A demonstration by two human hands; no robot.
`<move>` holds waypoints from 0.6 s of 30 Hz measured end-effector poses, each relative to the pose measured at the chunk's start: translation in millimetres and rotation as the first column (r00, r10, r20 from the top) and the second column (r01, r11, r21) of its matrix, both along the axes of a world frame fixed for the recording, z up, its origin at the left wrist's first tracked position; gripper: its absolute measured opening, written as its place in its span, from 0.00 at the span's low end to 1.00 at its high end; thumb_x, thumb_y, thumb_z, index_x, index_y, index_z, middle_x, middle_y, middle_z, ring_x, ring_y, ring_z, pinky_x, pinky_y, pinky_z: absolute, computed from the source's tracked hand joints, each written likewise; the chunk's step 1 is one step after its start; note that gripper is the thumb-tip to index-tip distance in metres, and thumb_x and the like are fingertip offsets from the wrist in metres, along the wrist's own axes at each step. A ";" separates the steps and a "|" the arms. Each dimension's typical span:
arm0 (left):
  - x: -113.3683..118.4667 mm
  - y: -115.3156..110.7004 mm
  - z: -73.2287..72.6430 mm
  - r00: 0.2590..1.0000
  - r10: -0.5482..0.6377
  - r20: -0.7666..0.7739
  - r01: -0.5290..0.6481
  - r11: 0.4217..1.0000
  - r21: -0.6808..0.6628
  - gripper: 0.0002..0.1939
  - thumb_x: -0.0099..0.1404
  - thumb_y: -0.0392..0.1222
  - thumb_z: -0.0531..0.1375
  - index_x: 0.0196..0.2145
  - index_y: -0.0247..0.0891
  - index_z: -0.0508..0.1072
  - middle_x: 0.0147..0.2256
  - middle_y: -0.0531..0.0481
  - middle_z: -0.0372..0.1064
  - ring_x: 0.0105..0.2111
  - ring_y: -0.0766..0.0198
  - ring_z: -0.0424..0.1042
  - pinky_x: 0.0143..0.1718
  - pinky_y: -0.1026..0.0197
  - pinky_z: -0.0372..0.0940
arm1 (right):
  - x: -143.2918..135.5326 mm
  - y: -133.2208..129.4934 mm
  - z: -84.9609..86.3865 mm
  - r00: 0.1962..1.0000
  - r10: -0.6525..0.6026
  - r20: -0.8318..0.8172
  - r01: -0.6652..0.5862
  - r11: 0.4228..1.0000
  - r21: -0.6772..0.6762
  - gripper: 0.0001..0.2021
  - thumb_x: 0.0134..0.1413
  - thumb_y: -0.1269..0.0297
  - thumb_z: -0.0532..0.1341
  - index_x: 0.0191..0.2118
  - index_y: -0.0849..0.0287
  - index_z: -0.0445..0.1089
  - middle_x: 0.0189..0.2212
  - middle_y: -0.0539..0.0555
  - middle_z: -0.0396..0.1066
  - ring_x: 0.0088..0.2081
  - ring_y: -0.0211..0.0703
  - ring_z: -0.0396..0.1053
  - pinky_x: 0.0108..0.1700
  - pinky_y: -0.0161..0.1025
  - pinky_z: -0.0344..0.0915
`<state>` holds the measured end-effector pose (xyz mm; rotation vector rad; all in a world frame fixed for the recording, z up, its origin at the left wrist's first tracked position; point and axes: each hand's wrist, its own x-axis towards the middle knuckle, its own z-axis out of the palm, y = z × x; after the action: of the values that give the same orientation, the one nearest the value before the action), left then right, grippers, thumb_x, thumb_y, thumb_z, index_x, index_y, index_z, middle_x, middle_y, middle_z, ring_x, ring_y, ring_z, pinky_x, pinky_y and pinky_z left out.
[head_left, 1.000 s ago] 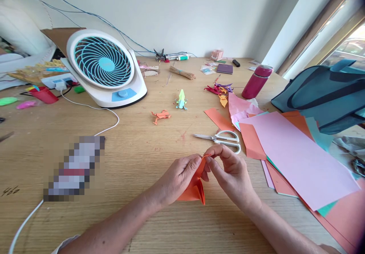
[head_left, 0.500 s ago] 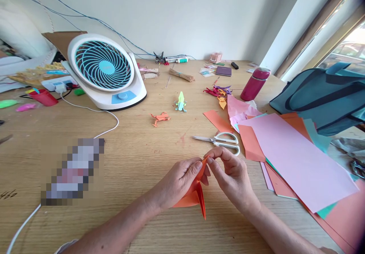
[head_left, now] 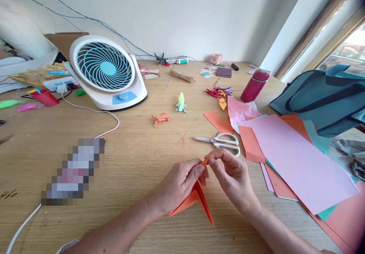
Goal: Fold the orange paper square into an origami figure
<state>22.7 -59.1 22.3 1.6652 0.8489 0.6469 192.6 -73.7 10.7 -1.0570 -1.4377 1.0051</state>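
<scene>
An orange folded paper piece [head_left: 196, 196] is held over the table, two pointed flaps hanging down from it. My left hand [head_left: 186, 180] is closed round its middle, thumb on top. With thumb and forefinger, my right hand [head_left: 230, 178] pinches the narrow upper tip. Part of the fold is hidden behind the fingers. Just beyond the hands lie white-handled scissors [head_left: 225, 143], blades pointing left. Farther back are an orange origami frog [head_left: 161, 119] and a yellow-green and blue origami figure [head_left: 181, 103].
Coloured paper sheets [head_left: 299, 166] spread over the right side, with a blue bag [head_left: 322, 98] and a magenta bottle [head_left: 255, 85] behind. A white fan [head_left: 139, 88] stands at back left. A white cable [head_left: 24, 225] runs to a blurred-out object [head_left: 75, 172] on the left.
The paper's lower flaps have swung and spread wider apart, the right one reaching lower and farther right. Both hands stay almost in place, keeping their grip.
</scene>
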 end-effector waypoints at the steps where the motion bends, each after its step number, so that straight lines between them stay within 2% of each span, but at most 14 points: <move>1: 0.0 -0.1 -0.3 1.000 0.001 -0.008 -0.001 1.000 0.006 0.21 0.76 0.51 0.45 0.34 0.36 0.69 0.31 0.51 0.69 0.32 0.64 0.69 0.39 0.64 0.61 | 0.2 0.0 -0.2 1.000 -0.006 0.005 0.006 1.000 0.009 0.12 0.66 0.58 0.58 0.31 0.55 0.69 0.23 0.50 0.69 0.28 0.42 0.67 0.37 0.42 0.65; 10: -0.4 0.3 -3.4 0.998 0.017 -0.059 -0.014 0.999 0.048 0.22 0.77 0.51 0.45 0.33 0.36 0.69 0.30 0.52 0.69 0.31 0.65 0.68 0.36 0.64 0.60 | 1.4 -1.5 -2.5 1.000 0.000 0.012 0.000 1.000 -0.001 0.11 0.66 0.60 0.57 0.33 0.55 0.70 0.26 0.51 0.70 0.30 0.43 0.69 0.38 0.42 0.66; 13: -0.2 0.0 -4.9 0.998 0.038 -0.058 -0.035 0.998 0.056 0.22 0.77 0.51 0.45 0.33 0.36 0.68 0.29 0.52 0.68 0.30 0.66 0.67 0.35 0.64 0.60 | 1.5 -1.6 -1.0 0.999 -0.003 0.039 0.001 0.999 0.045 0.09 0.66 0.61 0.58 0.33 0.55 0.71 0.27 0.51 0.71 0.31 0.43 0.69 0.39 0.41 0.66; 18: 0.8 -1.0 -4.9 0.997 0.067 -0.048 -0.063 0.996 0.066 0.21 0.76 0.51 0.45 0.32 0.36 0.67 0.28 0.54 0.66 0.29 0.67 0.65 0.34 0.65 0.59 | 1.2 -0.4 -1.7 0.987 -0.085 0.140 0.067 0.989 0.133 0.04 0.62 0.63 0.62 0.35 0.55 0.72 0.28 0.51 0.74 0.33 0.42 0.70 0.38 0.39 0.66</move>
<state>23.6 -60.1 17.4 1.7240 0.9300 0.6863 193.8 -74.1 9.0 -1.1003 -1.5460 0.7837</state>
